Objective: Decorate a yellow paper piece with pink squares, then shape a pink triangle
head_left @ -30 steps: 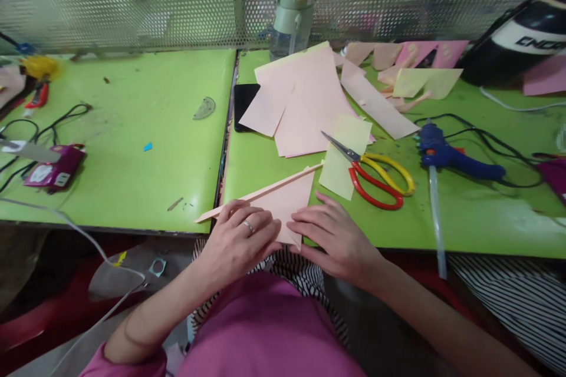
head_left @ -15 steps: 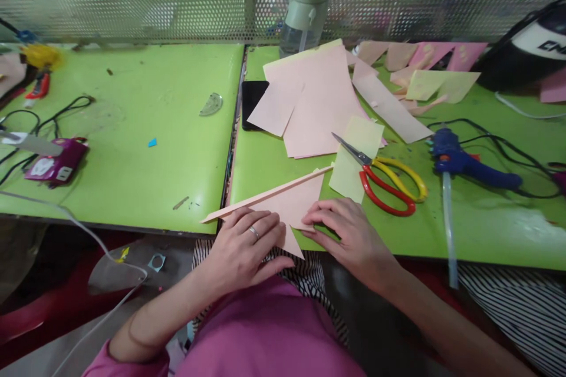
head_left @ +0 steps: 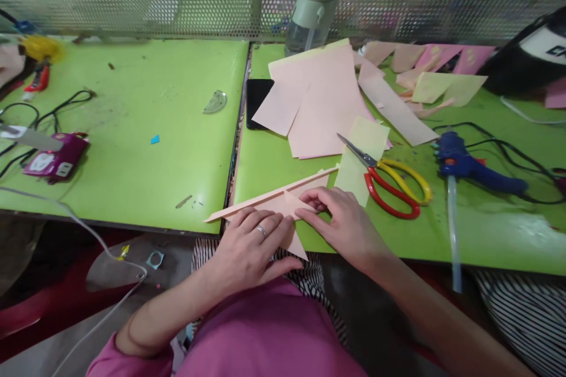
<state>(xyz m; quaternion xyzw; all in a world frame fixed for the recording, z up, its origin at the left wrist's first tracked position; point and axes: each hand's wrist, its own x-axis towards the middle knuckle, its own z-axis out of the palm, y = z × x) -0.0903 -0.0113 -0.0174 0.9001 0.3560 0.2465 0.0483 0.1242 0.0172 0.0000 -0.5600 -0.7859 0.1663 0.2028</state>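
Note:
A pale pink sheet of paper point(head_left: 283, 203), folded into a long triangle, lies at the near edge of the green table point(head_left: 442, 230). My left hand point(head_left: 252, 244), with a ring on one finger, lies flat on the paper's near part and presses it down. My right hand point(head_left: 342, 224) pinches the paper's right corner and turns it over toward the left, so a flap stands up between the two hands. The paper's near tip hangs over the table edge above my lap.
Red and yellow scissors point(head_left: 389, 179) lie on a yellow sheet point(head_left: 360, 159) just right of my right hand. A blue glue gun point(head_left: 469, 165) with cord lies further right. Pink sheets point(head_left: 318, 100), a black phone point(head_left: 256, 100) and a bottle point(head_left: 312, 12) sit behind. A second green table point(head_left: 132, 129) adjoins on the left.
My right hand has gone from lying flat on the paper to pinching its right corner and folding it leftward. The left hand has stayed pressing on the paper.

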